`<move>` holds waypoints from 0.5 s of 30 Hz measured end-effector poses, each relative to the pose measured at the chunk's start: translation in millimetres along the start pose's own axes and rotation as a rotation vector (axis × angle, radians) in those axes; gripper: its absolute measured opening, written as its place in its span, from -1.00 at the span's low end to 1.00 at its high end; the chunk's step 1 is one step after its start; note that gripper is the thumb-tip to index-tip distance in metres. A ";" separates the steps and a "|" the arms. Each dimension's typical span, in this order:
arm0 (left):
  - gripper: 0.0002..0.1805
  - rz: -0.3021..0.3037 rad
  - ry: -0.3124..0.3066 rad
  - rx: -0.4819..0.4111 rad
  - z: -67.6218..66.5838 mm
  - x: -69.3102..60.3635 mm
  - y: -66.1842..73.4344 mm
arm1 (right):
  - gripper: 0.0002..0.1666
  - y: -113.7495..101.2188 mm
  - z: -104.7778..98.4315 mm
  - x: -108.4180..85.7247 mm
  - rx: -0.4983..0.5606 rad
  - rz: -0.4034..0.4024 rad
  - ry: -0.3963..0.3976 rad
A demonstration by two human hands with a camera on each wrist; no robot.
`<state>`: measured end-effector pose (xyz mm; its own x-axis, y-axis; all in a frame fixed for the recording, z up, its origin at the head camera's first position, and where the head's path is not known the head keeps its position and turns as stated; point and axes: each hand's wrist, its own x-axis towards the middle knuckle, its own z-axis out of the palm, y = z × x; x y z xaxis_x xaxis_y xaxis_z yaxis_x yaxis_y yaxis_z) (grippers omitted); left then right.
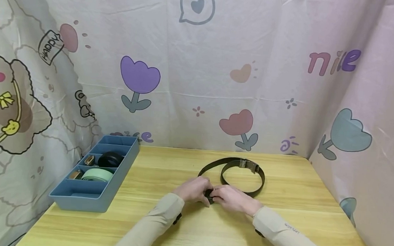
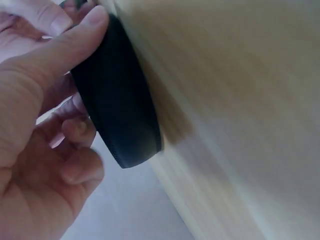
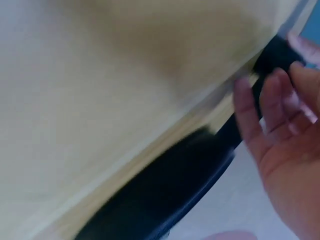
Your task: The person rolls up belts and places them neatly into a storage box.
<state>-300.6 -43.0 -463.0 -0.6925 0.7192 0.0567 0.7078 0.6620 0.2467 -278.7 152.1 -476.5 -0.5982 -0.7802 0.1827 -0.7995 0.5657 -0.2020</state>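
A black belt (image 1: pixel 214 164) lies standing on its edge in loops on the wooden table, its metal buckle (image 1: pixel 249 165) at the back. One end is wound into a small coil (image 1: pixel 209 196) between the two hands. From the left, the left hand (image 1: pixel 194 189) pinches this coil; in the left wrist view its thumb lies along the dark strap (image 2: pixel 117 95). On the other side the right hand (image 1: pixel 234 199) holds the coil with its fingertips. The right wrist view shows the strap (image 3: pixel 160 190) running away beneath that hand. Fingers hide part of the coil.
A blue compartment tray (image 1: pixel 114 193) stands at the table's left. Inside it are a rolled black belt (image 1: pixel 111 159) and a rolled light green belt (image 1: pixel 97 174), with gold-toned buckles beside them. A printed curtain (image 1: pixel 194 62) hangs behind the table and along both sides.
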 end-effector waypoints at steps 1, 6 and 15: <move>-0.73 -0.009 0.017 0.016 0.8 -0.4 0.2 | -0.89 -3.7 -0.1 0.4 -0.005 0.029 0.003; -0.70 -0.042 0.091 0.108 4.7 -2.3 0.4 | -0.87 -19.0 -0.9 2.5 -0.055 0.122 0.019; -0.61 0.010 0.030 0.155 2.2 -10.9 -3.0 | -0.87 -12.6 -3.2 7.4 -0.091 0.033 -0.015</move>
<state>-294.8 -52.3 -466.5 -0.6877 0.7206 0.0882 0.7260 0.6813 0.0939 -273.1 140.1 -469.5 -0.6241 -0.7641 0.1632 -0.7813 0.6126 -0.1195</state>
